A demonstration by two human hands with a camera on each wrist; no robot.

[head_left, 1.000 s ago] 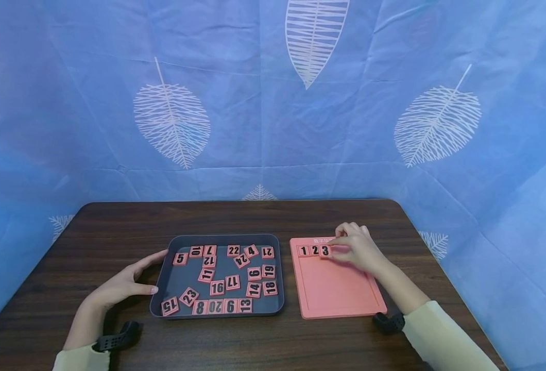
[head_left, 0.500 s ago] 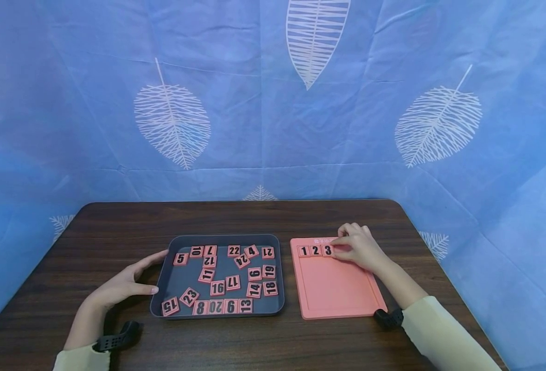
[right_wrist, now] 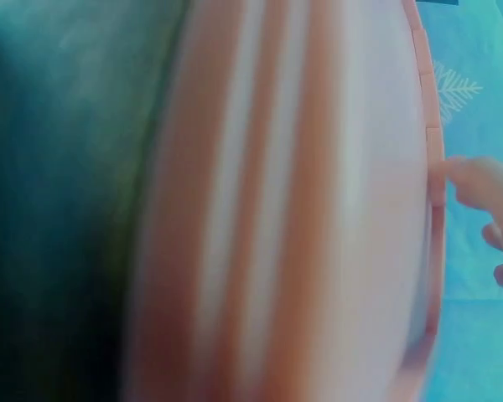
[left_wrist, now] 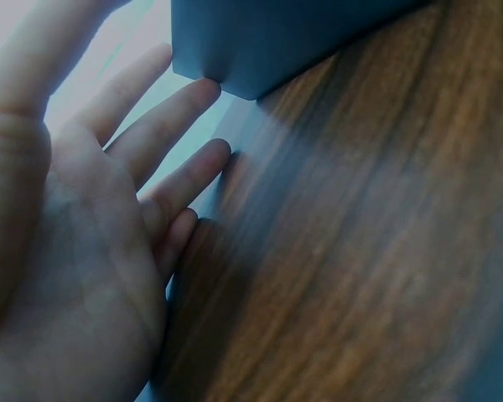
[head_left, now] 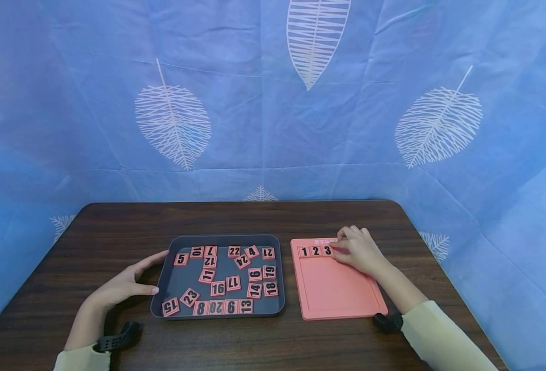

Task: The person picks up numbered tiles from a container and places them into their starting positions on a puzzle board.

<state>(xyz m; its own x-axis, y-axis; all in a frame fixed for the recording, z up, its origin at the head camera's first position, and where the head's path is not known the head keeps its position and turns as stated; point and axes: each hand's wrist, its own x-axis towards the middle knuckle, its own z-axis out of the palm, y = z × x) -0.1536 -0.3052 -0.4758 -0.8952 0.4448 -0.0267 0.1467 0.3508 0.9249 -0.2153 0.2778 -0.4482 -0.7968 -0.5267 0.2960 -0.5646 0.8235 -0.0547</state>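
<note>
Number tile 3 [head_left: 327, 251] sits third in the top row of the pink puzzle board [head_left: 338, 291], its right end pinched between the bent thumb and index finger of my right hand [head_left: 359, 250]. Beside it in line lie tile 2 [head_left: 316, 251] and tile 1 [head_left: 304, 251]. Farther left, my left hand [head_left: 117, 287] rests, fingers and thumb extended, against the left rim of the dark grey tray [head_left: 175, 281], which holds scattered number tiles [head_left: 218, 288]. Board and tray lie on a dark wood table [head_left: 217, 342]; a blue leaf-print cloth [head_left: 236, 129] hangs behind.
</note>
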